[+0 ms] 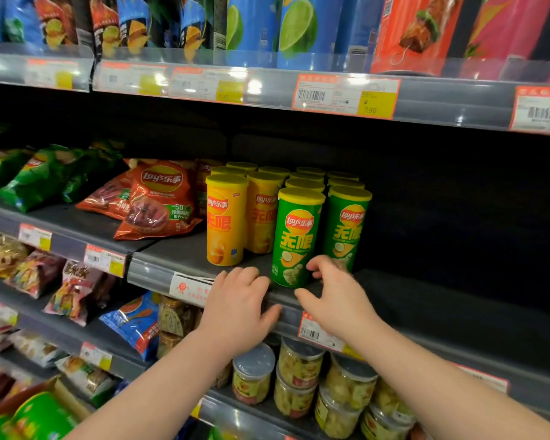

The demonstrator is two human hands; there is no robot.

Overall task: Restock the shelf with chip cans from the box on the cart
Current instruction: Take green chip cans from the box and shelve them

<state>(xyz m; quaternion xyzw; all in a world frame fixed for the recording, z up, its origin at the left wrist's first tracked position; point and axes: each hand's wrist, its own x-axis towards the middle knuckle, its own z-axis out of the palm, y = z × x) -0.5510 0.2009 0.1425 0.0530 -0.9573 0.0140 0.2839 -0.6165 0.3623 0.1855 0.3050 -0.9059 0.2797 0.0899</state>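
On the middle shelf point(185, 252) stand rows of Lay's chip cans with yellow lids: yellow cans point(226, 220) on the left, green cans point(346, 230) on the right. The front green chip can point(296, 236) stands upright near the shelf's front edge, between my hands. My right hand point(334, 293) has its fingers curled against the can's lower right side and its thumb in front of the base. My left hand point(242, 303) rests on the shelf edge just left of the can, thumb on the price rail. At the bottom left, the cardboard box point(58, 392) shows more green cans point(35, 417).
Red chip bags point(159, 201) and green bags point(35, 179) lie left of the cans. The shelf right of the green cans is dark and bare. Tall cans fill the shelf above point(299, 30). Clear jars point(299, 376) and snack bags point(77, 290) sit below.
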